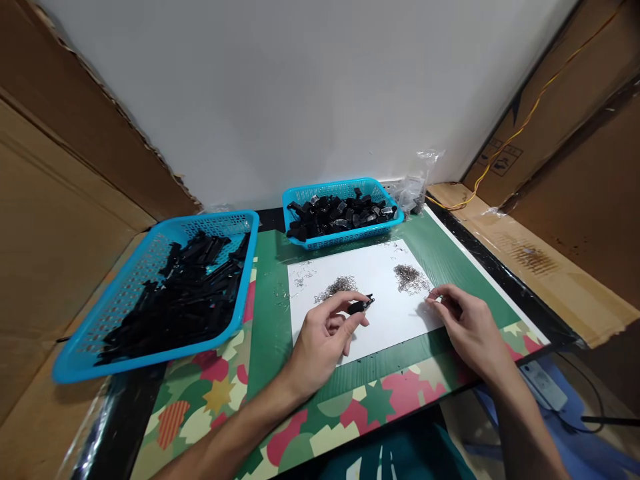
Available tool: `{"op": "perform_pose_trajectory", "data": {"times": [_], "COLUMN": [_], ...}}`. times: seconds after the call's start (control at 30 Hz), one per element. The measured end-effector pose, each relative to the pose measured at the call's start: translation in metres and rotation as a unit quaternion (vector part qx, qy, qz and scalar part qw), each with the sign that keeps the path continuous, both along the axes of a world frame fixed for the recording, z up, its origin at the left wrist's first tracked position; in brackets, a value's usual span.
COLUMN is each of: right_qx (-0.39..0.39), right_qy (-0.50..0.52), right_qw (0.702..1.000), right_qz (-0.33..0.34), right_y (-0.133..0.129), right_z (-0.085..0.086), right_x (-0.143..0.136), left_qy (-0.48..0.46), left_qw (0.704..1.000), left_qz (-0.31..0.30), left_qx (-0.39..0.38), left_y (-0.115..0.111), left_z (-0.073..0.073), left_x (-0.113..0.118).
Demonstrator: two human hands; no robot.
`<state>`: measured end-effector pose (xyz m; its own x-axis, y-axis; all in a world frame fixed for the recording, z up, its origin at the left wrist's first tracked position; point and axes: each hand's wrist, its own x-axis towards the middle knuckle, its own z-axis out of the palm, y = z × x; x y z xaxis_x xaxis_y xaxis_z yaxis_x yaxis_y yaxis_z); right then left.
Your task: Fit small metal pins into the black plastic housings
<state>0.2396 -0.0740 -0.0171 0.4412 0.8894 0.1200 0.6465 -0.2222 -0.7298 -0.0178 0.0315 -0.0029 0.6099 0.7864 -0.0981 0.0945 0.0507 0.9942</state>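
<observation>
One black part [357, 307] is pinched in the left hand [323, 335], its completion indeterminate; the right hand [469, 325] is nearly closed — contents indiscernible — and loose metal pieces [410, 277] remain piled beyond the fingers, loaded baskets [155, 359] farther out.

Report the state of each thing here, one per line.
Left hand, closed on a black part
Black part, held above the white sheet
Right hand, fingertips together; any held item can't be made out
White sheet, flat
Left metal heap, loose
Right metal heap, loose
Left basket, holding black strips
Back basket, holding black pieces
Clear bag, crumpled
</observation>
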Motion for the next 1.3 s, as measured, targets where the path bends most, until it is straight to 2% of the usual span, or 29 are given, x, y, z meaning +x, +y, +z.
{"op": "perform_pose_trajectory", "data": {"times": [0.2,0.33,0.57,0.8,0.93,1.07,1.3], "right_qx": [-0.043,-0.045,-0.047,-0.047,-0.062,-0.052,0.029], "right_qy": [-0.045,-0.053,-0.041,-0.074,-0.074,-0.045,0.066], "right_qw": [0.998,0.998,0.998,0.996,0.994,0.995,0.994], "right_qz": [0.013,0.012,0.012,0.016,0.044,0.069,0.087], "right_y": [0.003,0.003,0.010,0.019,0.020,0.019,0.013], "right_z": [-0.003,-0.001,0.005,-0.004,-0.005,-0.003,0.007], "right_x": [0.003,0.004,0.001,0.000,0.002,0.001,-0.009], "left_qy": [0.012,0.030,0.075,0.084,0.093,0.092,0.064], "left_qw": [1.000,0.999,0.993,0.990,0.987,0.984,0.984], "left_qz": [-0.013,-0.018,-0.038,-0.062,-0.071,-0.068,-0.072], "left_qx": [0.013,0.018,0.078,0.093,0.107,0.138,0.150], "left_y": [-0.003,-0.004,-0.007,-0.006,-0.006,-0.007,-0.007], "left_z": [0.001,0.000,0.005,0.006,0.006,0.006,0.003], "left_x": [-0.001,0.000,0.001,-0.001,-0.002,-0.001,-0.001]}}
